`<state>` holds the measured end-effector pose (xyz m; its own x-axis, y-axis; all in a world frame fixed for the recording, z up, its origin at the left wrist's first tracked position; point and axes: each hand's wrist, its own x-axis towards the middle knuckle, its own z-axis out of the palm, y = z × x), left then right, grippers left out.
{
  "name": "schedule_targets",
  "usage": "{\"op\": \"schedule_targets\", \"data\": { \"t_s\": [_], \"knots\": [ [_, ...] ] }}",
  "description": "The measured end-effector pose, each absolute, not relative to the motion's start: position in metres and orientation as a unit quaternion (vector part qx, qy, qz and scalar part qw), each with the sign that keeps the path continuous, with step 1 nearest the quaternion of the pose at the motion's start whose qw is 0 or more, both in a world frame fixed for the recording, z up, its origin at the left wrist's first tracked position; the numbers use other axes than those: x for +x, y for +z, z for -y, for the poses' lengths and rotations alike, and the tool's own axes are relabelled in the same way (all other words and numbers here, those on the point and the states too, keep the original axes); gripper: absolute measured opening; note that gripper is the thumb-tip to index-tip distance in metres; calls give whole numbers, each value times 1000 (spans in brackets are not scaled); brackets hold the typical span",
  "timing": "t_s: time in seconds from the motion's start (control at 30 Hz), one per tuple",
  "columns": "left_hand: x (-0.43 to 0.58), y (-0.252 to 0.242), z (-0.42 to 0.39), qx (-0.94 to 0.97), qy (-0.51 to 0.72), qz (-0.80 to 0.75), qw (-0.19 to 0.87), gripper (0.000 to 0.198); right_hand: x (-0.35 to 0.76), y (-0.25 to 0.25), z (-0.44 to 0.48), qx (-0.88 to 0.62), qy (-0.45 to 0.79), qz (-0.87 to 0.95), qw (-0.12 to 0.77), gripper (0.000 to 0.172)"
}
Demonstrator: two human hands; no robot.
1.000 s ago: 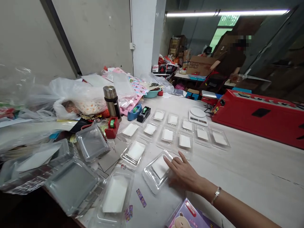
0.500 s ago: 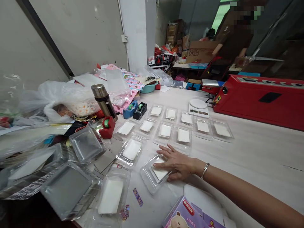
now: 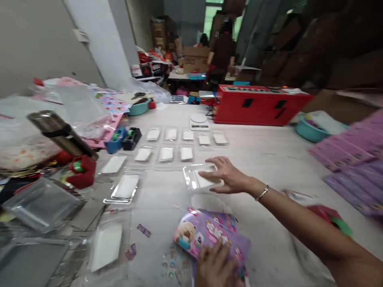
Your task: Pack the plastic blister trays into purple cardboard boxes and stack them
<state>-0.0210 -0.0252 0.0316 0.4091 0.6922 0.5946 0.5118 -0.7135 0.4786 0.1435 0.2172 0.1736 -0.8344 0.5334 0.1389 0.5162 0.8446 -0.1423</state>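
Trays of clear plastic line a pale tabletop in loose rows, each with a white pad inside, apparently laid out side by side so that every pad lies separate and face up. Just on the near side of the front row, the right hand, a silver bracelet at its wrist, spans a nearer clear tray. The fingers are parted, thumb toward the near edge and others toward the far one, in what looks like a grip across the tray, one finger over its pad as if to hold it in place; whether the tray is lifted cannot be told.

Closer in, the left hand, blurred, lies with fingers slightly spread on a purple package, seemingly to steady it; its thumb is hidden, so any pinch cannot be judged. Sticker strips lie to the left. A red tape dispenser, blue dispenser and black dispenser stand beside the trays, likely for easy reach. A white scale sits behind the back row.
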Motion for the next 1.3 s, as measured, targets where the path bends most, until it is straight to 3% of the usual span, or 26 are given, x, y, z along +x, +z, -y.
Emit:
{"op": "schedule_targets", "data": {
  "t_s": [0.13, 0.3, 0.47, 0.6, 0.77, 1.07, 1.3],
  "knots": [
    [-28, 48, 17, 786, 452, -407, 112, 43, 238, 198, -139, -399, 29, 912, 95, 59],
    [-26, 65, 7, 674, 518, -488, 199, 35, 305, 193, -32, -457, 59, 881, 112, 64],
    [-28, 56, 3, 635, 525, -500, 266, 41, 290, 159, 24, -454, 145, 869, 134, 75],
    [-41, 49, 2, 648, 503, -487, 301, 44, 261, 141, 25, -438, 195, 865, 149, 73],
    [-58, 38, 6, 692, 473, -472, 271, 43, 242, 126, 16, -455, 183, 859, 148, 65],
    [-27, 35, 25, 805, 415, -413, 98, 40, 182, 88, 41, -554, 85, 815, 149, 82],
    [-18, 41, 27, 812, 417, -400, 81, 38, 179, 90, 38, -549, 200, 793, 173, 90]
  ]
}}
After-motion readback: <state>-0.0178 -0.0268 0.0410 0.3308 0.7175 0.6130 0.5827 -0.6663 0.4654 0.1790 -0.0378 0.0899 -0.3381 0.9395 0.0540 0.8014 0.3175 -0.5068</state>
